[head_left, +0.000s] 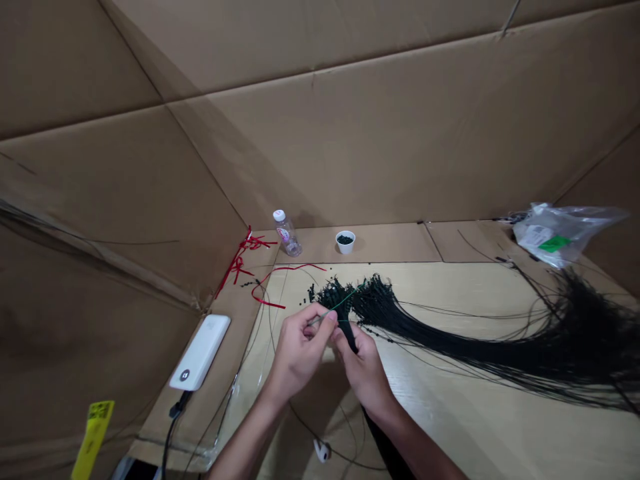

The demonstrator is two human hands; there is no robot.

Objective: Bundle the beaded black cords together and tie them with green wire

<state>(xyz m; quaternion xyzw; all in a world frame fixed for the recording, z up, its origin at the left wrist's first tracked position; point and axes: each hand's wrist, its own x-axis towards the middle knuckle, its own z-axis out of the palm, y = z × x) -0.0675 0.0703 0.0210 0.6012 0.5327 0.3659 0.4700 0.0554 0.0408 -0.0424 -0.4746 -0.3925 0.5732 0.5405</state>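
Note:
My left hand point(300, 350) pinches a thin green thread point(351, 295) between thumb and fingertips. The thread stretches up and to the right, across the knobbly end of a bundle of black strands point(345, 328). Wrapped round that bundle just below its end is my right hand point(367, 370), close beside the left. The bundle's other part runs down under my right forearm. A second, longer bundle of black strands point(450, 343) lies on the table, its knobbly end near my hands and its loose tail spread to the right.
Behind the hands stand a small white cup point(345, 245) of dark bits and a clear bottle point(289, 235). Red ribbon point(270, 303) and a white power bank point(201, 352) with a cable lie left. A plastic bag point(550, 237) sits far right. Cardboard walls point(350, 147) enclose the table.

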